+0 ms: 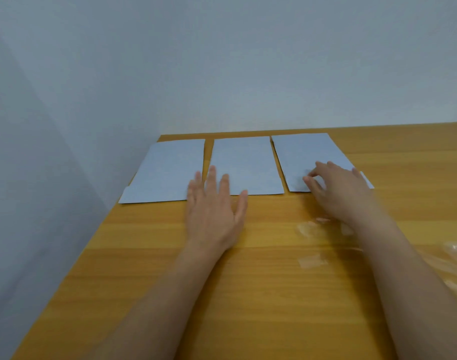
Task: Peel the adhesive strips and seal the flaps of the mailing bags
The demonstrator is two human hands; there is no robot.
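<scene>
Three pale blue-grey mailing bags lie flat in a row at the far side of the wooden table: a left bag point(165, 170), a middle bag point(244, 162) and a right bag point(308, 154). My left hand point(214, 211) rests flat with fingers spread, its fingertips over the near edges of the left and middle bags. My right hand point(336, 188) lies on the near end of the right bag, fingers curled with the tips pressing on the bag's surface. The right bag's near right corner point(366, 179) sticks out beyond that hand.
The wooden table point(170, 281) meets a pale wall at the back and left. Clear peeled strips point(313, 261) lie on the table near my right forearm, and crumpled clear plastic point(456, 255) sits at the right edge.
</scene>
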